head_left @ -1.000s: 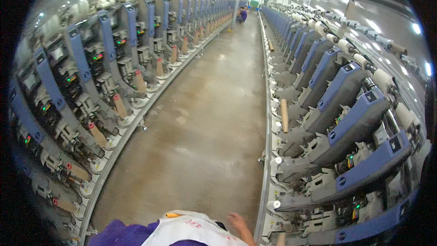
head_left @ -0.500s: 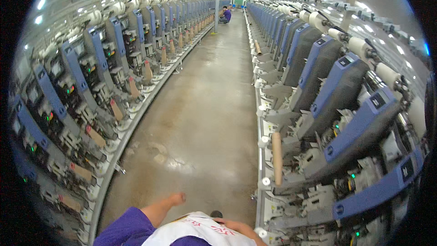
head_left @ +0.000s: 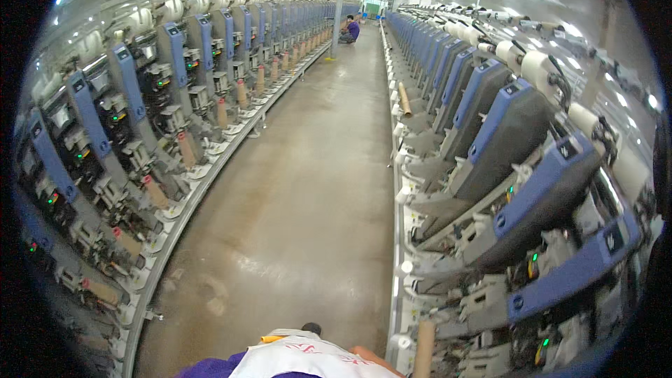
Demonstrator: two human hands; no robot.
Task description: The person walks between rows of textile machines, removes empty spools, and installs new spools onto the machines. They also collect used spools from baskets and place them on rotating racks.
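My left hand is out of the picture; only its purple sleeve [head_left: 210, 367] shows at the lower edge. Part of my right arm [head_left: 374, 358] appears beside the white apron [head_left: 308, 357] with red marks, and that hand's fingers are hidden. Nearest to this arm, a tan yarn tube [head_left: 424, 350] stands upright at the edge of the right machine row. Something yellow [head_left: 273, 339] pokes out at the apron's top edge. Beyond it is a dark rounded tip [head_left: 311, 327], perhaps a shoe.
Blue and grey winding machines line both sides: a left row [head_left: 129, 84] with several tan tubes and a right row [head_left: 493, 119] topped by white yarn rolls. Another tan tube [head_left: 404, 100] leans farther along. A person in purple [head_left: 350, 30] crouches by a post [head_left: 340, 7] down the aisle [head_left: 301, 168].
I have moved forward along the aisle, so the machines and the near tan tube have shifted toward me. My left hand and forearm have dropped out of sight.
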